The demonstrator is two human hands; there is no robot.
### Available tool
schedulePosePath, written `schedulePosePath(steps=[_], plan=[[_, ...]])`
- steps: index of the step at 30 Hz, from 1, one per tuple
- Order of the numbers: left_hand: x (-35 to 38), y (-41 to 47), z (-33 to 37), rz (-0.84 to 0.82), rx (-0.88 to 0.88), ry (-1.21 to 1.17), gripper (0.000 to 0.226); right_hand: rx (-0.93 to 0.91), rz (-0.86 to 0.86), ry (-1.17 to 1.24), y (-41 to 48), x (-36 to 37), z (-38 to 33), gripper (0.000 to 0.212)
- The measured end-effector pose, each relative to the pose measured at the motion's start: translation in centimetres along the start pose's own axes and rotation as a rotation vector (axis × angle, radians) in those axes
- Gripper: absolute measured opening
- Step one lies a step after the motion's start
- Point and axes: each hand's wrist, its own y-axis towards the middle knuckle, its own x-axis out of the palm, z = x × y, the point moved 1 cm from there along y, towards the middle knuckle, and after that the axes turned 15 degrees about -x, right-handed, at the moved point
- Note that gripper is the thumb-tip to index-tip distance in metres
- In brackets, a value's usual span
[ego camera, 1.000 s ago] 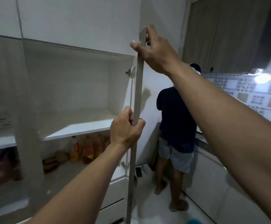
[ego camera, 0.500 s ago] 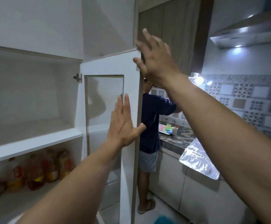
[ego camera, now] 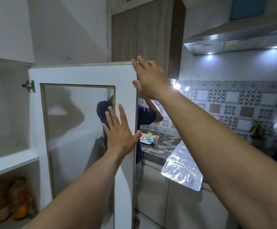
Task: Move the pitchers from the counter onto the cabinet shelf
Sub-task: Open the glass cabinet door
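Observation:
The white cabinet door (ego camera: 84, 73) with a glass panel stands swung wide open in front of me. My left hand (ego camera: 119, 134) lies flat against the door's right stile, fingers spread. My right hand (ego camera: 148, 80) rests on the door's upper right corner, fingers loosely apart over the edge. The white cabinet shelf (ego camera: 10, 162) at the left is bare on top. No pitcher can be made out; on the dark marbled counter (ego camera: 161, 146) a small tray holds a white cup (ego camera: 155, 140) and colourful items.
Another person in a dark shirt (ego camera: 145, 116) stands behind the door at the counter. Bottles (ego camera: 18, 202) sit on the lower shelf. A foil sheet (ego camera: 182, 167) hangs over the counter edge. A range hood (ego camera: 233, 38) is mounted at the upper right.
The door has swung further open to the right. My left hand went from gripping its edge to lying flat on it. My view turned right toward the counter.

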Motion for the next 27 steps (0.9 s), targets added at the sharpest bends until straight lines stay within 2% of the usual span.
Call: schedulePosePath(steps=[7,13,19,27], plan=[[3.8,2.4,2.1,0.034,-0.017,0.038,0.120,0.012,-0.039,0.023,0.3,3.2,4.0,0.074],[4.9,3.3,1.9,0.072,0.007,0.094,0.109,0.026,-0.009,0.034,0.6,4.5,5.0,0.072],[3.8,3.4,0.7,0.092,0.050,0.073,0.085,0.020,0.040,-0.013,1.0,4.4,4.0,0.071],[-2.1,4.7,-3.9,0.088,0.118,0.247,0.068,-0.062,0.139,0.081,2.2,2.5,-1.8,0.065]])
